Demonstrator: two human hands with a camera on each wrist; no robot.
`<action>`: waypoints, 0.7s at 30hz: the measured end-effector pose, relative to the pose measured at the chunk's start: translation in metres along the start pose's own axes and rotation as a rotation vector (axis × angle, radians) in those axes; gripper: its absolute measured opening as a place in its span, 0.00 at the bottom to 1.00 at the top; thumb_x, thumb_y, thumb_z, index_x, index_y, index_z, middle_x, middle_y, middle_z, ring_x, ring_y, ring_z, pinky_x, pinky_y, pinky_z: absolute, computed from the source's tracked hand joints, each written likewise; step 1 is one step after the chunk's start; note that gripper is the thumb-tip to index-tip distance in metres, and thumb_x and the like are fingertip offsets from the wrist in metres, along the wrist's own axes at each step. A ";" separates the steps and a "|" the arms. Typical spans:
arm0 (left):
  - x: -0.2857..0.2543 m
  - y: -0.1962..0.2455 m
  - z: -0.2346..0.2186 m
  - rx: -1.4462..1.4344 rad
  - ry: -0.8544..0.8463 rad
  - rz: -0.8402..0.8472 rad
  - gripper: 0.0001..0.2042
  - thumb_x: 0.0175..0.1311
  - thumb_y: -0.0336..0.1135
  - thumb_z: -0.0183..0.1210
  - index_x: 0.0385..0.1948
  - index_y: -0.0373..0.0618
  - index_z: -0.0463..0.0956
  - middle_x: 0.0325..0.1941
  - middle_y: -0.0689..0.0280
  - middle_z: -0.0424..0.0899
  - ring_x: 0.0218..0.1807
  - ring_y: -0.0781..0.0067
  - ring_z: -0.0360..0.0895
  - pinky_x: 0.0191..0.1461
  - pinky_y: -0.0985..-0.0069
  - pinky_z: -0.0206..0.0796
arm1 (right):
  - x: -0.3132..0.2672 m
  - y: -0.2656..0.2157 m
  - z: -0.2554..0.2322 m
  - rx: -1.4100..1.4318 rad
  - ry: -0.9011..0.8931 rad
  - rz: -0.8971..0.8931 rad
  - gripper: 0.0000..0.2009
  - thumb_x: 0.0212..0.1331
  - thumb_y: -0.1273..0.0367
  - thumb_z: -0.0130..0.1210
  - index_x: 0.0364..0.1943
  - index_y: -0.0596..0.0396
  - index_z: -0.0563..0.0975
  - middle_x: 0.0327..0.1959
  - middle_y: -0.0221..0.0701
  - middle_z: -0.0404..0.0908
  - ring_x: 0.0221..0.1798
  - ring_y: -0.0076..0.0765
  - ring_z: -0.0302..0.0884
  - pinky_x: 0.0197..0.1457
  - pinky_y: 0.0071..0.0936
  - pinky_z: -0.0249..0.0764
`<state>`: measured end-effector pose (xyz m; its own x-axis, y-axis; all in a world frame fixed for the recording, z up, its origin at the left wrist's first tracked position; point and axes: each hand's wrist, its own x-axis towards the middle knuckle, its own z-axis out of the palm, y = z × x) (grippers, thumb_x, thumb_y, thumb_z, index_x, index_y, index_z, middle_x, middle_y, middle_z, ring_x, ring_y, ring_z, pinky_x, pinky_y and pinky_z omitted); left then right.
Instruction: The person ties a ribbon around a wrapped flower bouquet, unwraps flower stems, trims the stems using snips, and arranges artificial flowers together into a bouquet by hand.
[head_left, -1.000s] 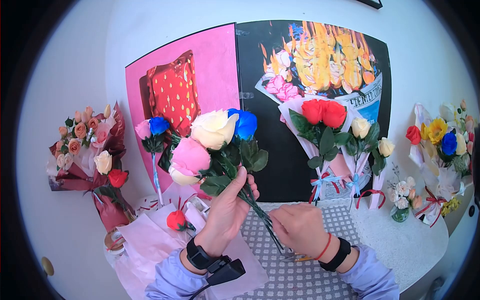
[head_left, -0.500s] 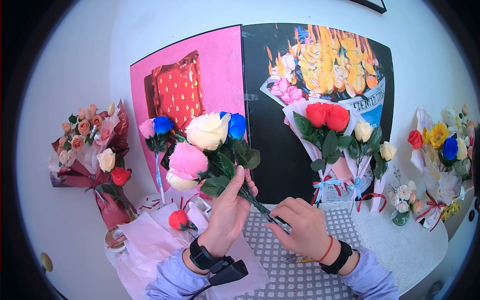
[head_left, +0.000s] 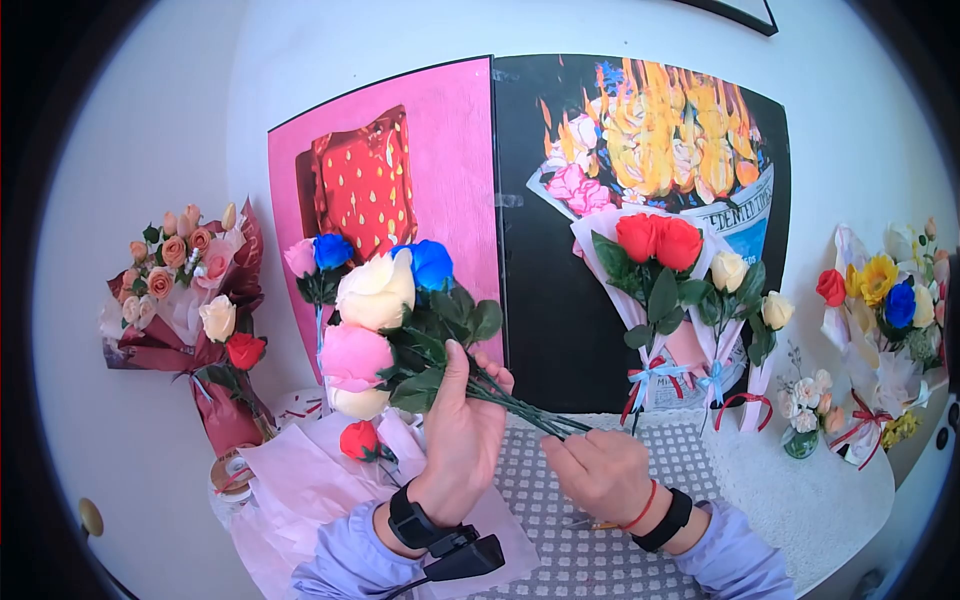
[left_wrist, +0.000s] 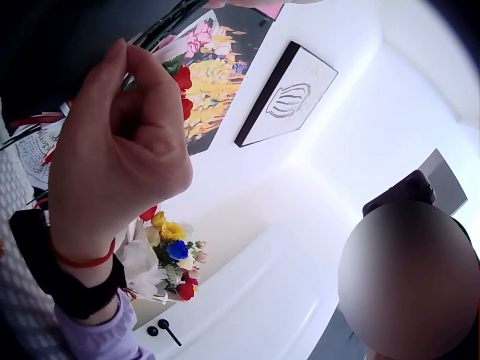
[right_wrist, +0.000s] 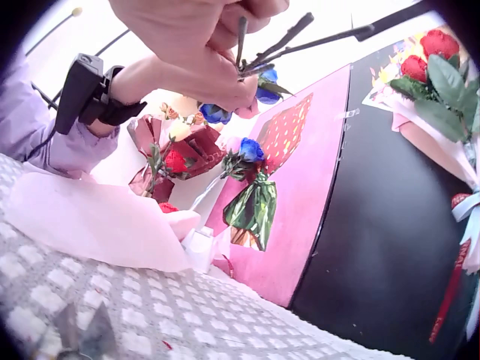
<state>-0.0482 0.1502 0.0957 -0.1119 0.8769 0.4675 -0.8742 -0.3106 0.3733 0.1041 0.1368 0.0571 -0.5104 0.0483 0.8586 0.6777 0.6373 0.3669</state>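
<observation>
In the head view my left hand (head_left: 465, 430) holds a bunch of artificial roses by their upper stems, thumb lying across them. The heads lean left: a cream rose (head_left: 375, 292), a pink rose (head_left: 355, 358), a blue rose (head_left: 432, 265) and another cream rose (head_left: 358, 402) lowest. Dark green stems (head_left: 525, 408) slant down to the right, where my right hand (head_left: 605, 475) pinches them near their lower ends. The left wrist view shows the right hand's thumb and forefinger together at the dark stems. Cut stem ends (right_wrist: 281, 45) stick out by the left hand in the right wrist view.
Pink wrapping paper (head_left: 290, 470) and a red rose (head_left: 359, 440) lie at left on the grey checked cloth (head_left: 560, 560). Wrapped red roses (head_left: 658, 240) stand at the back, bouquets at both sides. Metal blades (right_wrist: 79, 337) lie on the cloth below the right hand.
The bunch has tilted left, its heads swinging leftward and its stems lying flatter. My right hand first sat beside the stems, then came to their lower part and moved slightly right and down with them.
</observation>
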 end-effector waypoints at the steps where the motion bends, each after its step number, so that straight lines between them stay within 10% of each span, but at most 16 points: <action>1: 0.000 0.001 0.000 0.000 -0.001 0.001 0.10 0.63 0.40 0.49 0.34 0.43 0.67 0.29 0.69 0.69 0.33 0.78 0.67 0.42 0.78 0.63 | 0.001 0.001 -0.001 -0.030 0.016 -0.034 0.08 0.35 0.72 0.55 0.25 0.51 0.76 0.13 0.21 0.62 0.15 0.23 0.62 0.15 0.21 0.58; 21: 0.009 0.004 -0.006 -0.109 0.030 -0.053 0.10 0.63 0.40 0.49 0.32 0.42 0.67 0.27 0.67 0.69 0.31 0.78 0.67 0.40 0.79 0.64 | 0.005 0.002 -0.006 -0.057 -0.031 -0.181 0.05 0.47 0.69 0.54 0.19 0.52 0.73 0.16 0.22 0.61 0.17 0.22 0.61 0.19 0.20 0.56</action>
<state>-0.0554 0.1594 0.0961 -0.0772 0.9020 0.4249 -0.9253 -0.2235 0.3065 0.1061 0.1337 0.0645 -0.6421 -0.0388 0.7657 0.6017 0.5933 0.5347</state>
